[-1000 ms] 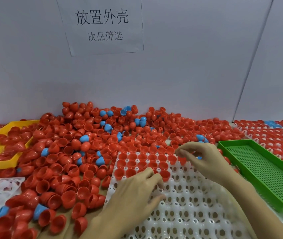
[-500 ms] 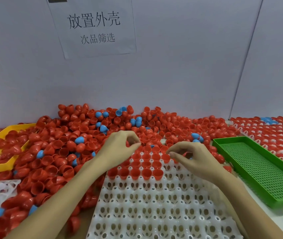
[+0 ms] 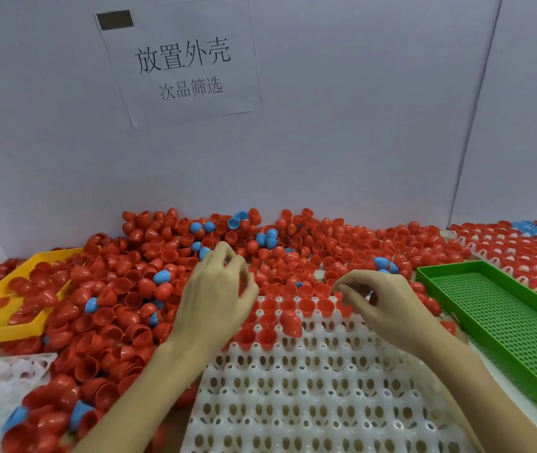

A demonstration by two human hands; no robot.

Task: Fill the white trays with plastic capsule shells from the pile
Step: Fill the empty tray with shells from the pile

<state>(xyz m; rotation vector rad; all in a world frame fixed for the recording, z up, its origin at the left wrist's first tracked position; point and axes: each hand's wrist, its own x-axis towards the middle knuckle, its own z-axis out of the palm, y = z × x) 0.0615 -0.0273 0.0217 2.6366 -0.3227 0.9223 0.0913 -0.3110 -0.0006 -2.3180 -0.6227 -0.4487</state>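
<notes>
- Shells [image 3: 136,289] heaped on the worktop behind the white tray [image 3: 326,403]; few seated.
- Left hand [image 3: 218,299] and right hand [image 3: 381,302]: fingers curled, contents hidden.
- Light, stiff, slippery cups, I reckon; pinch the rim.

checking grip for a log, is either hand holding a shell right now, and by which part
Cannot be told for sure. The left hand over the pile and the right hand at the white tray have curled fingertips; no held shell shows.
</notes>
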